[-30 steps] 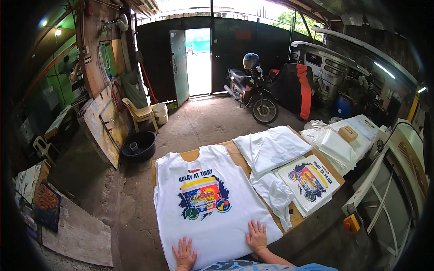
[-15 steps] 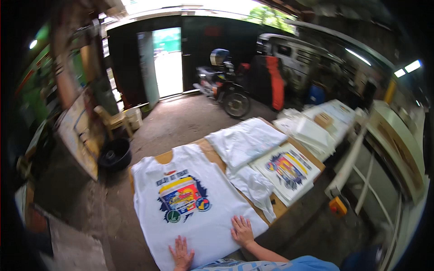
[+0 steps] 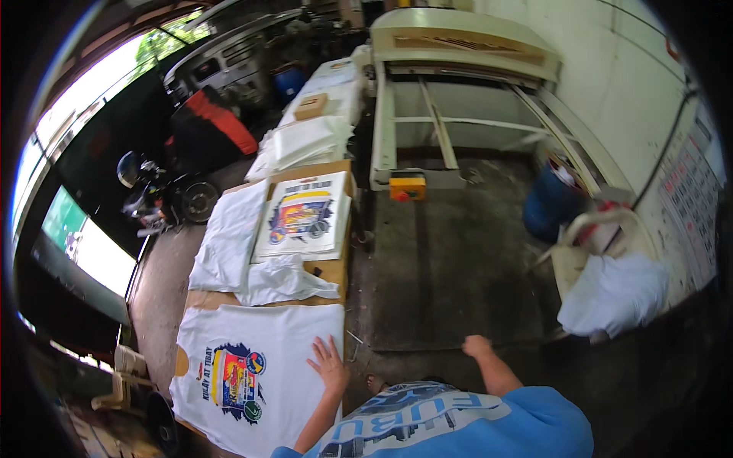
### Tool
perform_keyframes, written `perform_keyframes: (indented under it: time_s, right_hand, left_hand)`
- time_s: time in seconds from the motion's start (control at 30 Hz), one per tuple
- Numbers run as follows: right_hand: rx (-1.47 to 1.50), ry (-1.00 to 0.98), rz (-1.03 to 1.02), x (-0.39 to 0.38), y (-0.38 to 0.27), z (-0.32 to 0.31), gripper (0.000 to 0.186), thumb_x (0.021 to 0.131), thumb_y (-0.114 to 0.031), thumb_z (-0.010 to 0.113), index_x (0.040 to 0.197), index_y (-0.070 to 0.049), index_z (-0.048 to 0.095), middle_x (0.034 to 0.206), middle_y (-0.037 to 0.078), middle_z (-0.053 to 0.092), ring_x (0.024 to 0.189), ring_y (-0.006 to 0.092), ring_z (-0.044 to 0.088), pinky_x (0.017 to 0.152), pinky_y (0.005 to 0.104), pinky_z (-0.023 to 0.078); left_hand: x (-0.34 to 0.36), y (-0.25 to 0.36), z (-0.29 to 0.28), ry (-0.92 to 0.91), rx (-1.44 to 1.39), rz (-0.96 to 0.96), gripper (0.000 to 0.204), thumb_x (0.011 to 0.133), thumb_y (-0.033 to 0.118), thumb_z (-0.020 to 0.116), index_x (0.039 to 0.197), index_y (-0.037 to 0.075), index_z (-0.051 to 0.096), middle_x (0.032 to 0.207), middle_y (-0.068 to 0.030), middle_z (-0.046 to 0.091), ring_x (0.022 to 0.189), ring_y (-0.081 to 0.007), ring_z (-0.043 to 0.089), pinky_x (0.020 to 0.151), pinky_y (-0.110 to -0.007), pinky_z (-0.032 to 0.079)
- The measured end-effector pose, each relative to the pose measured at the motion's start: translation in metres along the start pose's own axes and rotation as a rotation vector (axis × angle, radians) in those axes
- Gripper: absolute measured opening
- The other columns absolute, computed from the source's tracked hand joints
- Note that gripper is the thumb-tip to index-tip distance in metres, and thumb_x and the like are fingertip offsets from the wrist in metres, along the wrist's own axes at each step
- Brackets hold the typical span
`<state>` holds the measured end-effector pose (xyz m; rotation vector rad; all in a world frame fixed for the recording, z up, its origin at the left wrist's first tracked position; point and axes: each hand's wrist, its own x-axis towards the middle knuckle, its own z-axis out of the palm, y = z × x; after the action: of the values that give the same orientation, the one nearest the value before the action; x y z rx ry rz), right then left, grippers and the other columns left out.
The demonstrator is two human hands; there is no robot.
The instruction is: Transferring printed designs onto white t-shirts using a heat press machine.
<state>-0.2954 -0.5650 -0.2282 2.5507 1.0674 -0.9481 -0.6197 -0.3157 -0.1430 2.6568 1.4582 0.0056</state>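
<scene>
A white shirt (image 3: 286, 336) with a colourful bucket print on its front lies spread over the near end of a brown board-topped table (image 3: 200, 298). My left hand (image 3: 330, 366) rests flat on the shirt near its hem, fingers spread and holding nothing. Away from the table, my right hand (image 3: 477, 346) hangs in the air over the dark floor. Its fingers are curled into a loose fist, with nothing seen in it. Beyond the shirt lie folded white cloth (image 3: 221, 240), a crumpled white cloth (image 3: 286, 279) and a stack of printed sheets (image 3: 303, 214).
A large pale press-like machine (image 3: 466, 46) with an open frame and a yellow switch box (image 3: 408, 185) stands ahead. At right are a blue drum (image 3: 553, 200) and a chair (image 3: 584, 229) bearing a white bundle (image 3: 615, 294). A motorcycle (image 3: 172, 195) is parked at left.
My view has swung right, bringing the machine, drum and chair into sight. My right hand has lifted off the shirt and curled; my left still lies flat on it.
</scene>
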Motion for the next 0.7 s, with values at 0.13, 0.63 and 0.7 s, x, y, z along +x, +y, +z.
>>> perform_keyframes:
  time_s: [0.13,0.63,0.7]
  right_hand:
    - [0.241,-0.131,0.627,-0.122,0.103,0.045,0.033,0.074,-0.018,0.052,0.104,-0.009,0.062,0.112,0.012,0.058,0.105,0.0288,0.054,0.086,0.0405,0.045]
    - [0.482,-0.009,0.197,-0.172,0.118,0.141,0.025,0.071,-0.013,0.049,0.089,-0.008,0.065,0.093,0.017,0.062,0.088,0.0329,0.060,0.075,0.0409,0.048]
    - [0.625,0.047,0.372,-0.178,0.136,0.148,0.025,0.071,-0.012,0.049,0.090,-0.007,0.065,0.095,0.017,0.062,0.088,0.0333,0.059,0.076,0.0419,0.047]
  left_hand:
    - [-0.004,0.001,0.004,0.016,0.001,-0.014,0.086,0.071,0.023,0.063,0.139,0.013,0.012,0.144,-0.0179,0.006,0.133,-0.0342,0.006,0.099,-0.062,0.009]
    - [-0.025,-0.024,0.074,-0.065,1.050,-0.582,0.103,0.069,0.014,0.064,0.138,0.027,-0.010,0.145,-0.0119,-0.011,0.134,-0.0319,0.000,0.096,-0.065,0.010]
    - [-0.018,-0.039,0.091,0.111,1.428,-0.662,0.100,0.072,0.015,0.060,0.137,0.024,-0.015,0.144,-0.0146,-0.012,0.133,-0.0342,0.000,0.100,-0.062,0.009]
